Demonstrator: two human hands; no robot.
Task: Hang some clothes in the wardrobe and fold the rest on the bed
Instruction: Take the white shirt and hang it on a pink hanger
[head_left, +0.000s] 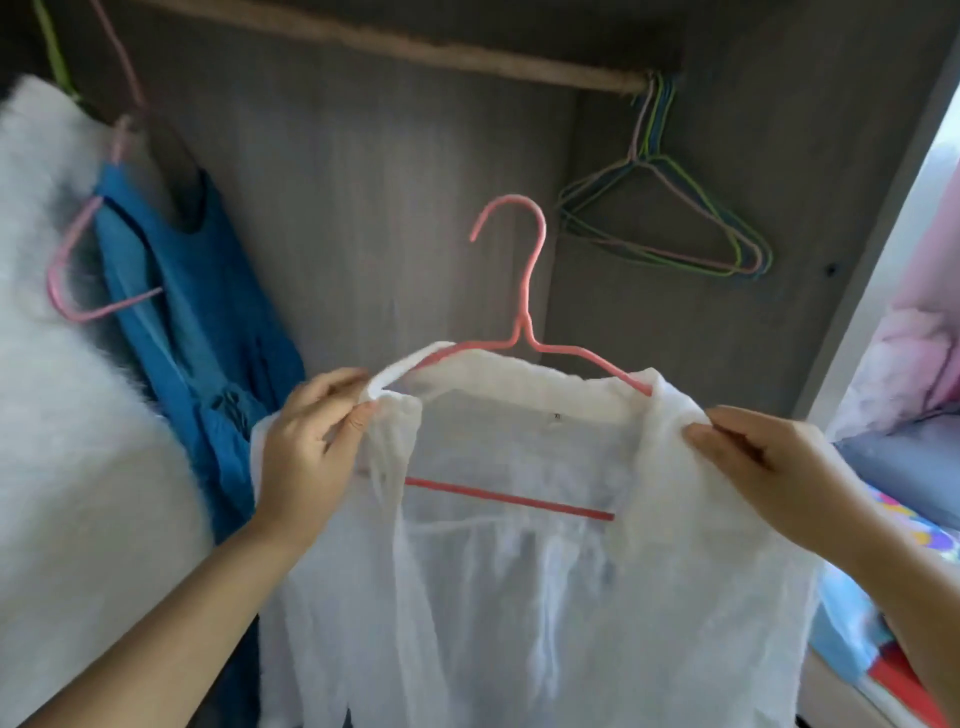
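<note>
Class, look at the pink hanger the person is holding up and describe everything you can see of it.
The pink hanger looks like thin coated wire, with an open hook on top, a twisted neck, sloping shoulders and a straight lower bar that shows through the cloth. It is upright, slightly tilted, in front of the wardrobe's back wall and below the rail, not yet hooked on. A sheer white shirt is draped over it; both hands, left and right, pinch the shirt at its shoulders.

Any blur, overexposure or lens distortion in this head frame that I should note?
Head view: soft overall; the white fluffy garment at left and the daylight strip at the right edge are blown out; the wardrobe rail bows from the wide-angle lens; the pink hanger and white shirt stay readable.
</note>
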